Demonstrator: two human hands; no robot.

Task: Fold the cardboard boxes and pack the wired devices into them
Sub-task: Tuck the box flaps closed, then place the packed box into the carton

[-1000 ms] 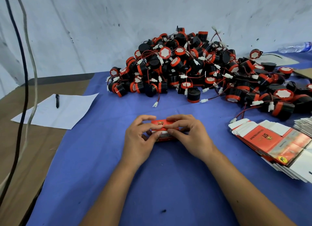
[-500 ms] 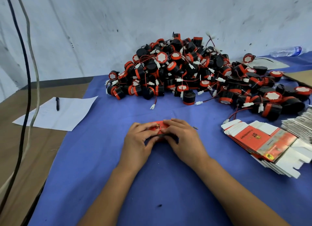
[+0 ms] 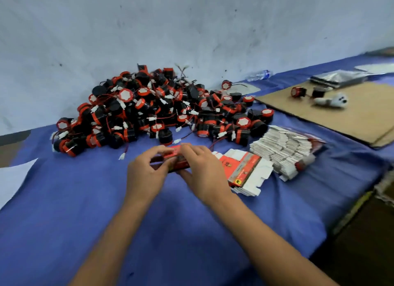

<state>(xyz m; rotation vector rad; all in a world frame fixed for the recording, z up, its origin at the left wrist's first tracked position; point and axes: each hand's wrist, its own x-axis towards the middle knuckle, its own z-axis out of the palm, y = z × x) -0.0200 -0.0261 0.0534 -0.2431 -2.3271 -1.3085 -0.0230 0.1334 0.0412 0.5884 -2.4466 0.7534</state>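
- Small red box: held between both hands just above the blue cloth, in front of the body; its long axis runs left to right, one end at each hand, so neither hand is nearer.
- Left hand: fingers curled, thumb and fingertips pinching the box's left end.
- Right hand: fingers closed over the top and right end of the box; whether a flap is being tucked is hidden by the fingers and motion blur.
- Flat box blanks: stacked just right of the right hand; a second, paler stack lies beyond.
- Pile of wired devices: heaped behind the hands, against the wall; a loose white plug lies near the left hand.
- Cardboard sheet: far right, bearing two stray devices.
- Change from half a second ago: the view has swung rightward, and the hands have lifted slightly and opened around the box, exposing more of it.
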